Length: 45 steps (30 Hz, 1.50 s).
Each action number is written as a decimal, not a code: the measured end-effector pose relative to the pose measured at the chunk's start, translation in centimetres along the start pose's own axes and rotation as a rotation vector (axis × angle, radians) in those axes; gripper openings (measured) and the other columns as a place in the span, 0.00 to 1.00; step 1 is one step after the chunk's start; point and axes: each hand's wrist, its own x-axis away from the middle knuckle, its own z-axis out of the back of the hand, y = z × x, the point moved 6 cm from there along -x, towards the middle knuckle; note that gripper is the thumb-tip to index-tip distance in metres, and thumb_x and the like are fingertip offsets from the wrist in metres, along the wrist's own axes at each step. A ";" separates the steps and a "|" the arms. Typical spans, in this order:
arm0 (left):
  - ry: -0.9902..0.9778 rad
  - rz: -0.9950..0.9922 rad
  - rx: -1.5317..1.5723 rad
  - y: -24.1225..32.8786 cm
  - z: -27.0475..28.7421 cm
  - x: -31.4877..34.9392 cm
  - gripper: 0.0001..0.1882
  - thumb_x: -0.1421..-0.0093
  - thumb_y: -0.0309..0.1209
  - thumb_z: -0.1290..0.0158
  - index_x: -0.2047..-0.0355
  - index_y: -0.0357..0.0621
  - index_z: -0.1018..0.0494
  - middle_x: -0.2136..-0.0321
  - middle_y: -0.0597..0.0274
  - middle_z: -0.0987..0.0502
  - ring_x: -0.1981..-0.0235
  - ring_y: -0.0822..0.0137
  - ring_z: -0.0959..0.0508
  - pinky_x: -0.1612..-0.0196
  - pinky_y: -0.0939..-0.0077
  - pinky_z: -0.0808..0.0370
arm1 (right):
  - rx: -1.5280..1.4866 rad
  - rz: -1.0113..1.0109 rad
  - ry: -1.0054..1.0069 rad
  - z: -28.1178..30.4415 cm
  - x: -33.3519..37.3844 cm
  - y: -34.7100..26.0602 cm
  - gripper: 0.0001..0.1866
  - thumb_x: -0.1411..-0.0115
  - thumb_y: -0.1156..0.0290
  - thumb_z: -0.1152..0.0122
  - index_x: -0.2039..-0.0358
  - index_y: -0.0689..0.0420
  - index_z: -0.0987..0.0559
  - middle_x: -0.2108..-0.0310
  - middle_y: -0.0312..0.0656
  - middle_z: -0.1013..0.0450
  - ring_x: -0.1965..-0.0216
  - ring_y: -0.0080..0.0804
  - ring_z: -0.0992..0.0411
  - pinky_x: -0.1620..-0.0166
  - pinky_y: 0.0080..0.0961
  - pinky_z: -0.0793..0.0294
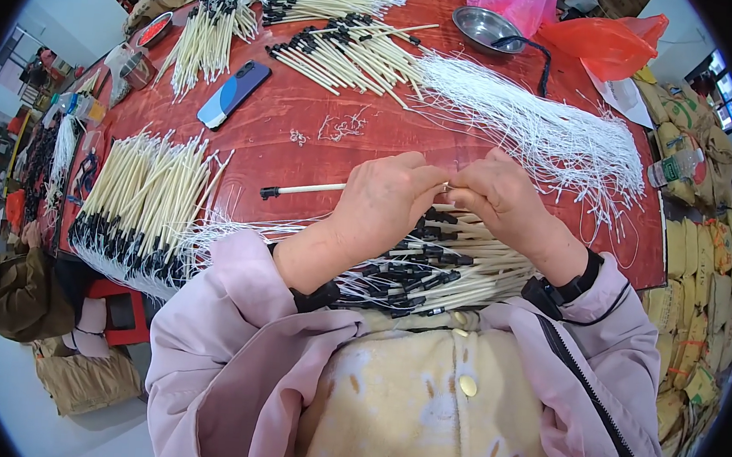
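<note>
My left hand point(386, 197) is closed around a thin pale stick point(311, 188). The stick's black-capped end points left, past my knuckles. Close beside it, my right hand point(504, 193) pinches near the stick's other tip, fingertips almost meeting those of the left. What the right fingers hold is too small and hidden to name. Under both wrists, near my body, lies a heap of similar black-ended sticks point(484, 259) with white cords. To the left stands a dense row of pale sticks point(150, 181) with black ends and white strings.
On the red table point(255, 164) lie a phone point(234, 95), thread scraps point(342, 127), a bundle of white cords point(554, 136) and more sticks point(350, 51). A metal bowl point(487, 29) and red plastic bag point(608, 46) sit far right. Another person point(21, 296) sits at left.
</note>
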 end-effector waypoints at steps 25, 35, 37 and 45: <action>-0.062 0.167 0.075 1.3 -2.4 -0.2 0.27 0.40 0.21 0.49 0.40 0.34 0.40 0.62 0.42 0.19 0.62 0.38 0.20 0.59 0.48 0.24 | 0.138 0.071 0.114 1.1 0.0 -1.7 0.06 0.44 0.71 0.31 0.69 0.58 0.19 0.76 0.41 0.26 0.73 0.45 0.29 0.66 0.39 0.32; 0.214 0.027 -0.497 2.8 5.9 4.8 0.30 0.45 0.31 0.34 0.44 0.35 0.30 0.47 0.44 0.26 0.46 0.47 0.25 0.48 0.54 0.26 | -0.013 0.016 0.144 3.0 -0.4 -1.1 0.04 0.42 0.73 0.33 0.68 0.58 0.19 0.75 0.42 0.24 0.72 0.42 0.27 0.66 0.35 0.31; 0.316 -0.020 -0.584 2.7 8.1 6.2 0.31 0.47 0.32 0.31 0.44 0.35 0.29 0.48 0.46 0.25 0.46 0.49 0.25 0.46 0.55 0.26 | -0.051 -0.021 0.143 3.3 0.0 -0.6 0.03 0.41 0.74 0.35 0.69 0.59 0.19 0.75 0.41 0.23 0.73 0.39 0.26 0.67 0.33 0.30; 0.441 0.082 -0.204 -1.5 11.0 11.0 0.23 0.46 0.20 0.34 0.49 0.35 0.25 0.58 0.50 0.19 0.59 0.54 0.18 0.58 0.64 0.21 | -0.342 -0.178 0.076 2.4 0.1 0.2 0.05 0.36 0.76 0.39 0.69 0.62 0.20 0.78 0.38 0.23 0.76 0.26 0.23 0.70 0.23 0.28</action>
